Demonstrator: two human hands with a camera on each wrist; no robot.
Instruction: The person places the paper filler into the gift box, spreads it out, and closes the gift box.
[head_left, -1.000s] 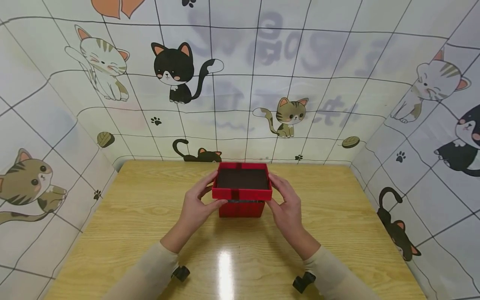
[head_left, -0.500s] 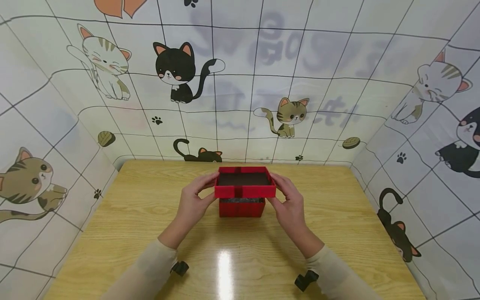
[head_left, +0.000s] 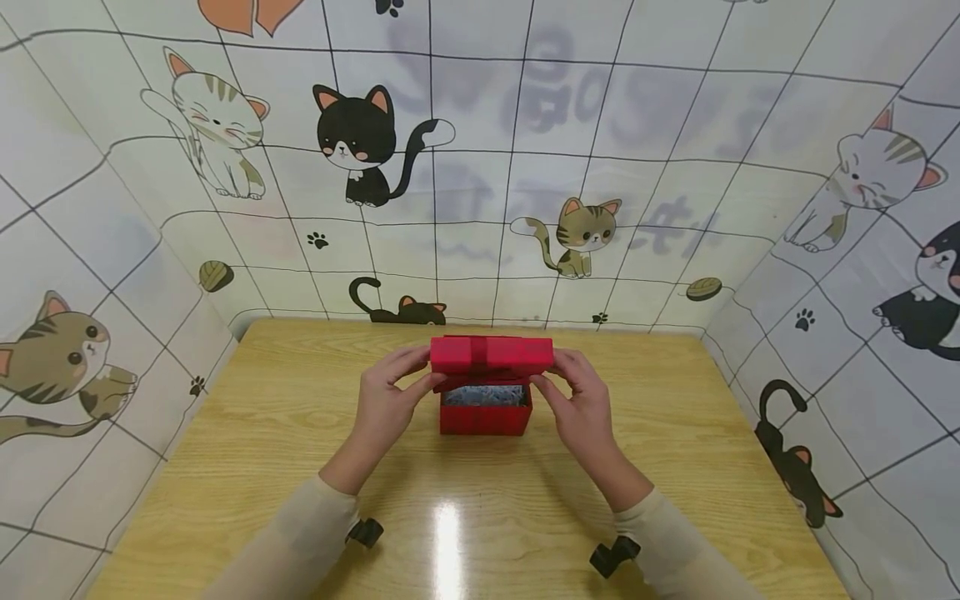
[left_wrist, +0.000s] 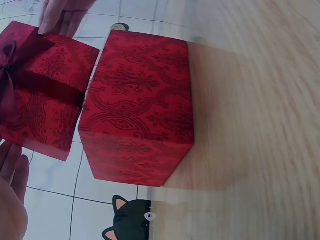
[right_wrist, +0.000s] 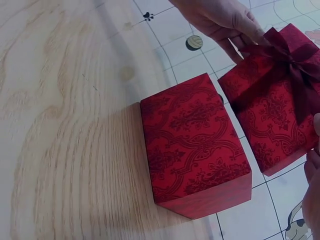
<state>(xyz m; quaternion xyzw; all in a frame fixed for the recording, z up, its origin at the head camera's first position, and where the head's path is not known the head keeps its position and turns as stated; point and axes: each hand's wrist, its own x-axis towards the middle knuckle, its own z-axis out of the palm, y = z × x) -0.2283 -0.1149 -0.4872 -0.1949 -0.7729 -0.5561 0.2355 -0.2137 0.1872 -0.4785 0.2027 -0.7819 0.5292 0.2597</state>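
Both hands hold a red patterned gift box lid [head_left: 491, 354] between them, raised over the back of its box [head_left: 483, 421]. My left hand [head_left: 386, 408] grips the lid's left end, thumb on the near side. At the right end, my right hand [head_left: 588, 412] grips it the same way. The lid is tilted, and its dark red ribbon bow [right_wrist: 292, 57] shows in both wrist views. The box stands upright on the table, uncovered, with greyish crinkled filling [head_left: 483, 395] inside. A gap separates lid and box in the wrist views.
The pale wooden table [head_left: 300, 367] extends around the box. A white tiled-pattern sheet [head_left: 465, 192] with cartoon cats rises behind it and along both sides. Small black devices [head_left: 365, 532] are worn at the wrists.
The lid has tipped, so its dark inside has gone out of view and its red side wall faces up. More of the box's filling shows. Both hands keep hold.
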